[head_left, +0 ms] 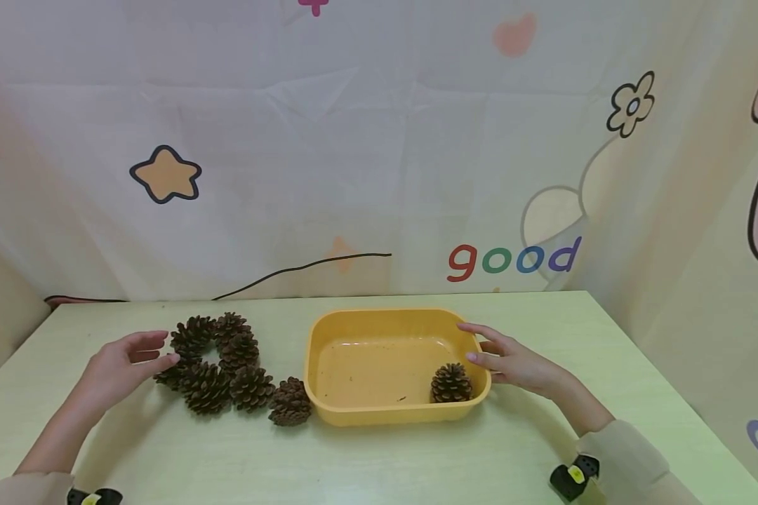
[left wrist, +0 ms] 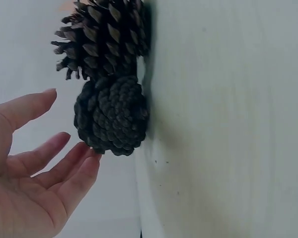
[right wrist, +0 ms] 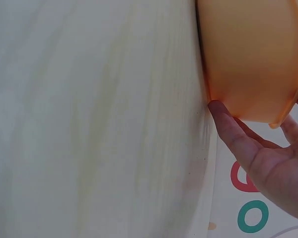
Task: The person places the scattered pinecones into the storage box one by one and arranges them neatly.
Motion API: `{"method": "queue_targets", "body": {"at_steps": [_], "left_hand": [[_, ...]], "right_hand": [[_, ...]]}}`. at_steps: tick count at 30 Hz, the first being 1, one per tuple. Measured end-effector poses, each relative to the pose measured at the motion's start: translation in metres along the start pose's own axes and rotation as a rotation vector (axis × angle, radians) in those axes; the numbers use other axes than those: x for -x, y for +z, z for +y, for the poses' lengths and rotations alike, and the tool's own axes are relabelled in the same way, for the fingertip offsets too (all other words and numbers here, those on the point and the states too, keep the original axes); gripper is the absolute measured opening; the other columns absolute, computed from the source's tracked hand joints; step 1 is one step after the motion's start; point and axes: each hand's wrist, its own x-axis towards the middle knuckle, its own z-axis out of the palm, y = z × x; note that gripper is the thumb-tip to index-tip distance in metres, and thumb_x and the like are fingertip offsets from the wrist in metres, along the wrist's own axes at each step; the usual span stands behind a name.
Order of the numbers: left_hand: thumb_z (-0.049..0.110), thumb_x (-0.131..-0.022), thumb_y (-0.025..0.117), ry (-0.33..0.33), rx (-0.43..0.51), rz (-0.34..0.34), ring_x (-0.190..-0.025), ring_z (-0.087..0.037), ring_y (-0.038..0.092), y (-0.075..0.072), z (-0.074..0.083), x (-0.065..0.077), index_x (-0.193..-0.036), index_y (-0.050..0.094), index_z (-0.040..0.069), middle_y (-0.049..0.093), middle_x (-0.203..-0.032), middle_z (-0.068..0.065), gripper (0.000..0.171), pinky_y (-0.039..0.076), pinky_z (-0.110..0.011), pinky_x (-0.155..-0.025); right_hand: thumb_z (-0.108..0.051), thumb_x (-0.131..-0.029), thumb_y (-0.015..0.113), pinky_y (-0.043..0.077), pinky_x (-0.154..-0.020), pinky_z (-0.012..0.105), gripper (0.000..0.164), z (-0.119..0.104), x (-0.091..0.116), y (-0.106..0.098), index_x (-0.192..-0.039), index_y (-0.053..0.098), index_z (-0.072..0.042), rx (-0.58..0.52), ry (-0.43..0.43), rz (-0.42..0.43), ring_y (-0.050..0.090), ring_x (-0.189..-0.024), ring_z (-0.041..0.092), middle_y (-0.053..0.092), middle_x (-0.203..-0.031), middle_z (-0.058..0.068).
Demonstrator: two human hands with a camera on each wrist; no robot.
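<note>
My left hand [head_left: 123, 368] is beside a cluster of brown pine cones [head_left: 205, 388] on the left of the table, its fingers parted. In the left wrist view, the fingertips come right up to the nearest pine cone [left wrist: 113, 116], with nothing enclosed between thumb and fingers. On the right, my right hand [head_left: 512, 359] holds the right end of a yellow plastic basin [head_left: 379, 416], with some fingers over the rim and others against the outside wall. One pine cone [head_left: 451, 384] stands upright inside the basin, in its near right corner.
Several pine cones form a rough ring, and one more pine cone [head_left: 290, 402] sits against the basin's left side. Behind the pale table [head_left: 379, 466] hangs a printed cloth [head_left: 354, 175]; another stretch of cloth lines the right side.
</note>
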Motion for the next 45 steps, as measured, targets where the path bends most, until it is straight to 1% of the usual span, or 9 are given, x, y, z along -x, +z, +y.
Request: {"method": "queue_targets", "body": {"at_steps": [6, 11, 16, 20, 23, 28, 36, 40, 45], "left_hand": [[0.041, -0.088, 0.058, -0.01, -0.042, -0.045, -0.11, -0.047, 0.047, 0.002, -0.006, -0.007, -0.131, 0.037, -0.01, 0.045, -0.125, -0.033, 0.07, 0.044, -0.055, -0.08], [0.043, -0.087, 0.058, -0.013, -0.055, -0.095, -0.109, -0.049, 0.045, 0.003, -0.007, -0.01, -0.131, 0.037, -0.011, 0.044, -0.124, -0.035, 0.072, 0.046, -0.053, -0.078], [0.044, -0.086, 0.058, -0.054, -0.04, -0.159, -0.109, -0.05, 0.045, 0.002, -0.007, -0.013, -0.131, 0.035, -0.011, 0.042, -0.125, -0.036, 0.075, 0.047, -0.051, -0.078], [0.043, -0.086, 0.058, -0.09, -0.011, -0.209, -0.102, -0.043, 0.054, 0.0, -0.006, -0.017, -0.131, 0.034, -0.014, 0.042, -0.125, -0.038, 0.076, 0.052, -0.042, -0.074], [0.043, -0.086, 0.059, -0.115, 0.016, -0.232, -0.093, -0.034, 0.06, 0.0, -0.005, -0.018, -0.131, 0.033, -0.015, 0.04, -0.125, -0.039, 0.078, 0.054, -0.036, -0.07], [0.044, -0.084, 0.061, -0.115, 0.008, -0.217, -0.085, -0.026, 0.063, 0.0, -0.007, -0.016, -0.13, 0.035, -0.014, 0.042, -0.124, -0.039, 0.078, 0.054, -0.033, -0.067], [0.045, -0.084, 0.061, -0.107, -0.019, -0.197, -0.086, -0.029, 0.063, -0.007, -0.012, -0.012, -0.13, 0.037, -0.012, 0.044, -0.122, -0.038, 0.078, 0.054, -0.037, -0.069], [0.047, -0.084, 0.06, -0.088, -0.044, -0.168, -0.093, -0.037, 0.06, -0.012, -0.011, -0.007, -0.131, 0.037, -0.01, 0.043, -0.123, -0.038, 0.078, 0.052, -0.043, -0.071], [0.048, -0.084, 0.059, -0.052, -0.102, -0.116, -0.104, -0.049, 0.049, -0.018, -0.008, -0.001, -0.132, 0.038, -0.008, 0.045, -0.123, -0.036, 0.076, 0.048, -0.048, -0.07]], "right_hand": [[-0.033, -0.091, 0.053, 0.042, -0.092, 0.052, 0.067, -0.002, 0.001, 0.0, -0.146, 0.019, -0.014, 0.001, -0.012, -0.002, 0.023, -0.129, 0.048, 0.011, -0.146, 0.027], [-0.033, -0.091, 0.054, 0.042, -0.092, 0.051, 0.067, -0.002, 0.001, 0.0, -0.145, 0.019, -0.014, -0.003, -0.01, 0.005, 0.024, -0.128, 0.047, 0.012, -0.147, 0.026], [-0.033, -0.092, 0.053, 0.041, -0.093, 0.051, 0.066, -0.001, 0.001, 0.0, -0.145, 0.02, -0.015, 0.0, -0.002, 0.007, 0.02, -0.13, 0.048, 0.01, -0.148, 0.025], [-0.033, -0.092, 0.053, 0.041, -0.093, 0.052, 0.066, 0.0, 0.002, 0.001, -0.145, 0.02, -0.014, 0.004, -0.004, 0.004, 0.019, -0.13, 0.048, 0.009, -0.148, 0.025], [-0.032, -0.092, 0.053, 0.042, -0.092, 0.051, 0.065, -0.001, 0.002, 0.001, -0.145, 0.02, -0.014, 0.004, -0.007, 0.004, 0.021, -0.13, 0.048, 0.009, -0.148, 0.025], [-0.031, -0.092, 0.052, 0.043, -0.092, 0.049, 0.065, -0.002, 0.002, 0.002, -0.146, 0.019, -0.014, -0.001, -0.017, -0.002, 0.025, -0.128, 0.048, 0.012, -0.147, 0.026], [-0.031, -0.092, 0.053, 0.043, -0.092, 0.049, 0.065, 0.0, 0.001, 0.001, -0.145, 0.02, -0.015, -0.005, -0.01, 0.001, 0.027, -0.128, 0.047, 0.013, -0.147, 0.025], [-0.032, -0.091, 0.054, 0.042, -0.092, 0.051, 0.066, 0.001, 0.0, 0.0, -0.145, 0.021, -0.015, -0.007, 0.0, 0.007, 0.025, -0.129, 0.047, 0.012, -0.147, 0.025], [-0.034, -0.091, 0.055, 0.042, -0.092, 0.051, 0.067, 0.002, 0.0, -0.001, -0.145, 0.021, -0.015, 0.0, 0.004, 0.005, 0.022, -0.129, 0.048, 0.011, -0.147, 0.025]]}}
